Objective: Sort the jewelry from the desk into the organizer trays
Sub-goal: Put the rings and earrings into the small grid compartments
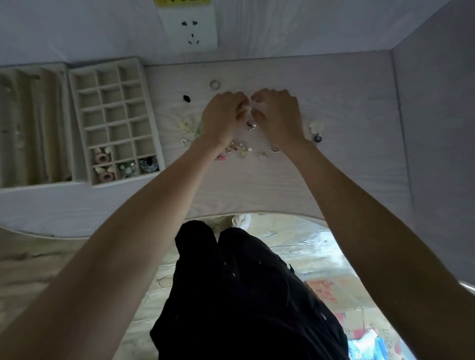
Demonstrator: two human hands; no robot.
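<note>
Apparently pinched something tiny between left hand point(223, 116) and right hand point(277, 114), fingertips meeting above the loose jewelry point(240, 150) on the bench point(347, 108); couldn't make out what. Lay well leftward: gridded tray point(117, 120), nearer the left grip.

yellow note point(182, 2) on the wall above the socket: dark marks, cut off by the frame edge, not readable
printed sheets point(324, 287) on the floor: red and blue print, too blurred to read
readable text elsewhere: none
</note>
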